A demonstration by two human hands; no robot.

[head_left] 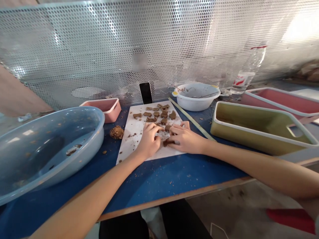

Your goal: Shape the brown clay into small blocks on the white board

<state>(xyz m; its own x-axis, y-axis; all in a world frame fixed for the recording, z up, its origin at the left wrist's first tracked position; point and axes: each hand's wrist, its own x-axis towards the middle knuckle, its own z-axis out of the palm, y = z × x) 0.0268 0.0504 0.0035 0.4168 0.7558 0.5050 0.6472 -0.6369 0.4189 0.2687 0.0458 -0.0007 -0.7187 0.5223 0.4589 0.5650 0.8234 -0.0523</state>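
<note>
Mostly, the small brown pieces [164,115] look blocky.

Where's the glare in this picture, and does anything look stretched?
Head view: white glare on the perforated sheet, upper right; head view: blue basin looks stretched and bottle leans, probably lens distortion; head view: brown pieces look fairly clear.

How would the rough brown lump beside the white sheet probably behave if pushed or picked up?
The brown lump would probably roll unevenly, being rounded but knobbly. It may shed bits when gripped, as its surface looks rough and a small crumb lies nearby. It seems more stiff than floppy, standing up as a compact mound.
</note>
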